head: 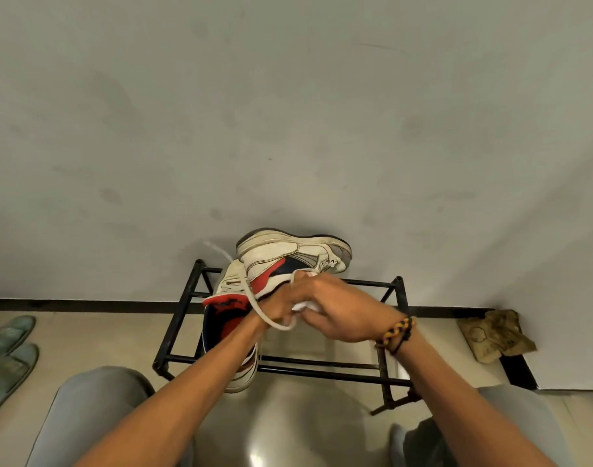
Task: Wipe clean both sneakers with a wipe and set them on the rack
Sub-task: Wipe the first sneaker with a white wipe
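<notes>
Grey-trousered knees point(96, 409) nearest; above the black metal rack point(399, 318), left hand point(278, 310) gripping one scuffed white, red and navy sneaker point(293, 252), right hand point(338, 318) pinching a white wipe point(303, 306). Second sneaker point(241, 372) at six o'clock on the rack. Risk: dangling white lace point(254, 299) snagging a bar.

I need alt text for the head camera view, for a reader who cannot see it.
Two hands hold a worn white, red and navy sneaker above a black metal rack; the left hand grips the shoe, the right hand holds a white wipe. Another sneaker rests on the rack.
</notes>
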